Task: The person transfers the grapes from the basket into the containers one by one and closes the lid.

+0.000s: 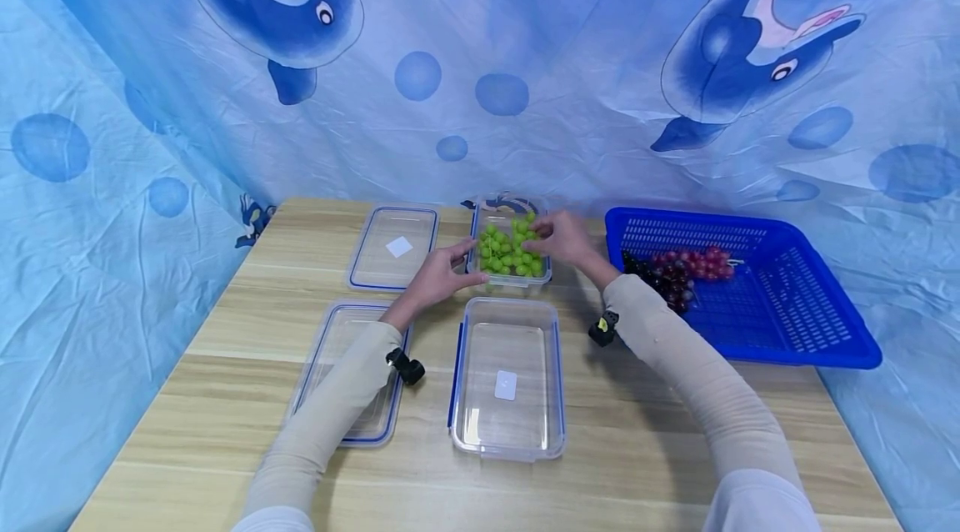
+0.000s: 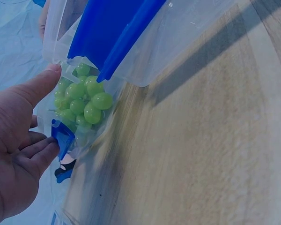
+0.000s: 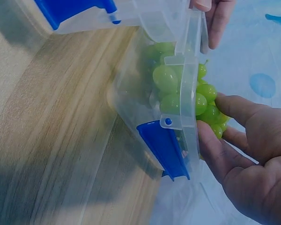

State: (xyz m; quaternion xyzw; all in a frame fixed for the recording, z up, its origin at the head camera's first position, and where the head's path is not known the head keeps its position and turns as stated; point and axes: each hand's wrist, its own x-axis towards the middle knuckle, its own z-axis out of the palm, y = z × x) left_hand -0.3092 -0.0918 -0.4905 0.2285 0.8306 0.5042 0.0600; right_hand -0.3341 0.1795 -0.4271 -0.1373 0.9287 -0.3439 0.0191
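Observation:
A bunch of green grapes [image 1: 501,253] lies in the far clear plastic container [image 1: 513,280] at the back of the table. My left hand [image 1: 437,273] holds that container at its left side. In the left wrist view, the thumb [image 2: 48,80] touches the container's corner and the fingers rest against a blue latch [image 2: 63,138]. At the container's right side my right hand [image 1: 564,238] pinches grapes at the top of the bunch. Those grapes [image 3: 209,104] rise above the rim between thumb and fingers in the right wrist view.
A second clear container [image 1: 506,432] stands nearer on the wooden table [image 1: 585,482]. Two clear lids with blue seals, a far one [image 1: 382,236] and a near one [image 1: 367,419], lie to the left. Right of them, a blue basket [image 1: 795,290] holds red grapes [image 1: 708,263] and dark grapes [image 1: 671,282].

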